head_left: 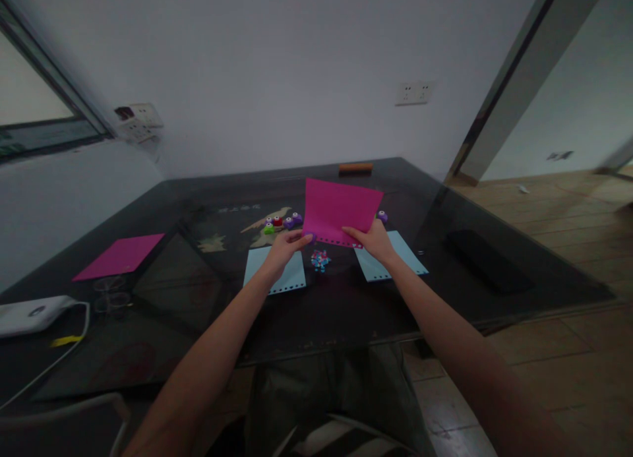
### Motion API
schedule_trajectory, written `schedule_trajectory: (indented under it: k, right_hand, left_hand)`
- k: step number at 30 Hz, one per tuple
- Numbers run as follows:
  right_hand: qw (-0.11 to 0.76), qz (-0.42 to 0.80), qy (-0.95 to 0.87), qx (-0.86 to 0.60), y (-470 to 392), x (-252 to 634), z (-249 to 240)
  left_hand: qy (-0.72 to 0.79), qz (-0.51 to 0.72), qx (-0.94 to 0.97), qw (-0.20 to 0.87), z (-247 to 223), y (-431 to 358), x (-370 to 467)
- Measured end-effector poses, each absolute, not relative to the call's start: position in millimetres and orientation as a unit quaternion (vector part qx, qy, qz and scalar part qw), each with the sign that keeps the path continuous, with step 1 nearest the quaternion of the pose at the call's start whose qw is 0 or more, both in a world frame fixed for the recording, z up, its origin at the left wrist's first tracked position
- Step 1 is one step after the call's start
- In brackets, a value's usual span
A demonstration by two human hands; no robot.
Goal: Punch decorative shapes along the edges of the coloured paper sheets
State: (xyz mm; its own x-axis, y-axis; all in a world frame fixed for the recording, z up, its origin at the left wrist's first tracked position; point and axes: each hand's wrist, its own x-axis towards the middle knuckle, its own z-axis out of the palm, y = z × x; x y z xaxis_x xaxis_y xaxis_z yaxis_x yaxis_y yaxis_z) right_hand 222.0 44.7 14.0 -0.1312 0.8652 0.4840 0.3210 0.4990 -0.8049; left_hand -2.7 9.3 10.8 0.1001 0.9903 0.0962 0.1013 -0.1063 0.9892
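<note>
A sheet of magenta paper [341,210] is held up over the table, with a row of small punched holes along its lower edge. My right hand [374,241] is closed on the sheet's lower right part, thumb in front. At the lower left corner, my left hand [287,246] grips a small purple craft punch [309,238], its thumb on top. Below the sheet lies a little heap of pink and blue paper cutouts [320,260]. A light blue sheet with punched holes [291,272] lies under my left wrist, and another light blue sheet [400,256] is beside my right wrist.
Several colored craft punches [278,222] stand left of the magenta sheet; another purple one [382,216] is on its right. More magenta paper [121,254], glasses [111,293] and a white device with a cable [34,315] lie left. A black case [487,260] is right, an orange-brown bar [355,169] behind.
</note>
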Motion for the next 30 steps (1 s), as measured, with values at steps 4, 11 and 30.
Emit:
schedule_trajectory:
  k: [4,11,30]
  right_hand:
    - [0.506,0.267,-0.704,-0.422,44.6,222.1,14.1]
    - [0.506,0.263,-0.707,-0.418,43.9,221.9,15.0]
    - [0.501,0.274,-0.705,-0.420,41.7,222.1,16.8]
  left_hand:
    - [0.466,0.474,0.575,0.476,10.4,9.7,-3.2]
    - [0.478,0.473,0.578,0.462,11.6,9.7,-2.7]
    - [0.477,0.479,0.577,0.459,11.9,9.1,-3.1]
